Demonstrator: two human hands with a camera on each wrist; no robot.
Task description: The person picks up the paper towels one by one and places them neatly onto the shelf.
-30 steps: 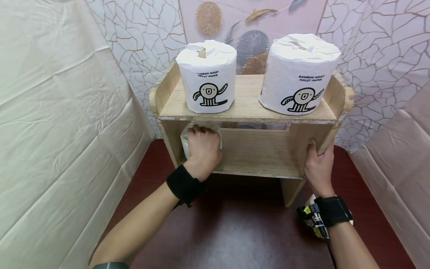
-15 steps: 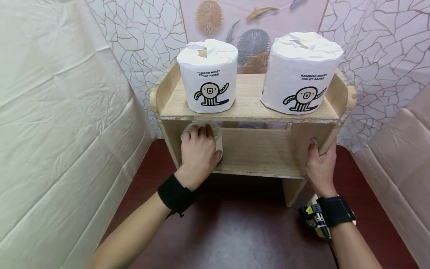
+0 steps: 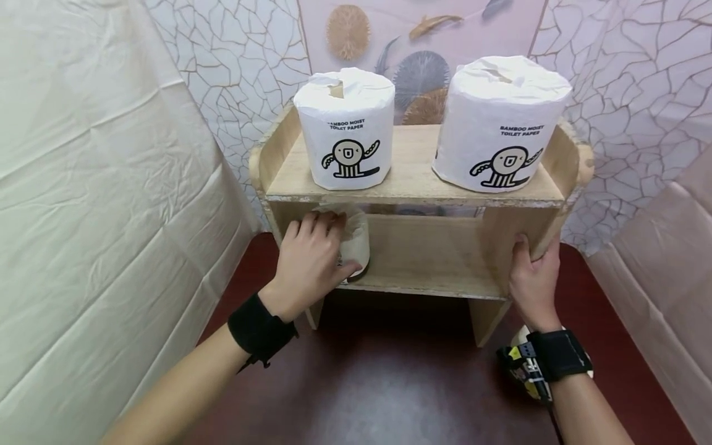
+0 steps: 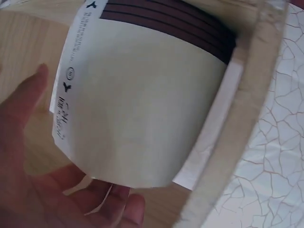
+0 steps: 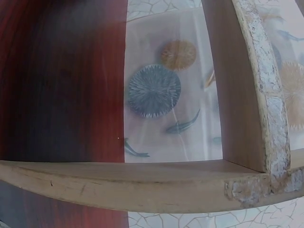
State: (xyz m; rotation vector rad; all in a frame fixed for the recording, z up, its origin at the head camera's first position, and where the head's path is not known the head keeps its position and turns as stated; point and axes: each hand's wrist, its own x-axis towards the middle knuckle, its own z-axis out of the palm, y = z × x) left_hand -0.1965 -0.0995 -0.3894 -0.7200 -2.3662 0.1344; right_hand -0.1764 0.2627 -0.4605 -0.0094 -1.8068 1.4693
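Note:
A small wooden shelf (image 3: pixel 428 247) stands ahead of me. On its lower board, at the left end, is a wrapped toilet paper roll (image 3: pixel 358 241), partly hidden behind my left hand (image 3: pixel 308 256). That hand lies over the roll's front left, fingers loosely bent at its top and thumb stretched apart. Seen from the left wrist, the toilet paper roll (image 4: pixel 137 104) has a cream wrapper with dark stripes, and the thumb stands off its side. My right hand (image 3: pixel 534 281) grips the front edge of the shelf's right side panel (image 3: pixel 514 238); the right wrist view shows no hand.
Two white wrapped toilet paper rolls, one left (image 3: pixel 347 145) and one right (image 3: pixel 500 139), stand on the top board. The shelf rests on a dark red table (image 3: pixel 400 389). A pale cloth (image 3: pixel 111 216) hangs at the left, a patterned wall (image 3: pixel 239 80) behind.
My left hand has loosened from the top of the lower toilet paper roll and shifted left and toward me, exposing more of the roll. The right hand keeps its hold on the side panel.

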